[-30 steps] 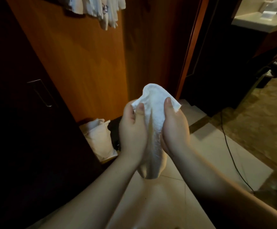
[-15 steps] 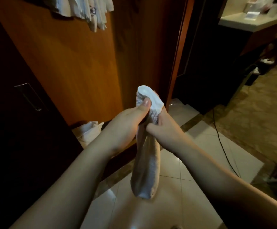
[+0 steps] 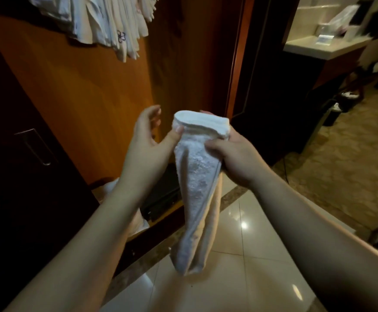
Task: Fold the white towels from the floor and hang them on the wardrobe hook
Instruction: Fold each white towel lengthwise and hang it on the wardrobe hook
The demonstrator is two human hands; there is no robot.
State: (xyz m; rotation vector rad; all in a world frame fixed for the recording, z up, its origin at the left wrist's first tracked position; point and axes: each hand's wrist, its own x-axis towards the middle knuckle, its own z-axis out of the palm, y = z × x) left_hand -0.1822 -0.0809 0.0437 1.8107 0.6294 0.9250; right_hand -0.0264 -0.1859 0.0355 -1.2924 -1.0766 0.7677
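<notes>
R hand point(image 3: 235, 158) pinches the white towel point(image 3: 197, 194) near its folded top; it hangs long and narrow above the floor tiles point(image 3: 251, 255). L hand point(image 3: 148, 140) has fingers spread, only the thumb touching the towel edge. Several towels point(image 3: 107, 21) already hang on the wardrobe door, top left. More wait on the floor point(image 3: 109, 190) by the wardrobe. Judging by that: partway done, this one folded, not yet hung.

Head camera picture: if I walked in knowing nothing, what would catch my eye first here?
First the white towel at the centre, folded into a long narrow strip that hangs down over the shiny floor tiles. The right hand grips it near the top, while the left hand only touches its edge with the thumb, fingers spread. Next, the bunch of white towels hanging at top left against the orange wooden wardrobe door.
</notes>
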